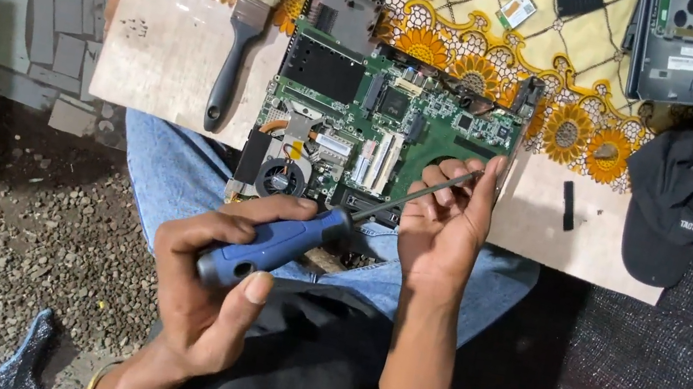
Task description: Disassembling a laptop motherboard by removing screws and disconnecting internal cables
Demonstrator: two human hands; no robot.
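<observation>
Screwdriver held over circuit board.
Left hand fingers wrapped round blue-handled metal screwdriver; right hand fingertips pinch its shaft tip, just beyond them the green rectangular laptop circuit board.

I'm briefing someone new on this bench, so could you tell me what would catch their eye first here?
The green circuit board lies in the middle, across the person's lap and a wooden board. Over its near edge the left hand grips a blue-handled screwdriver, and the right hand pinches its metal shaft near the tip. A paintbrush lies left of the board, a dark cap to the right.
</observation>
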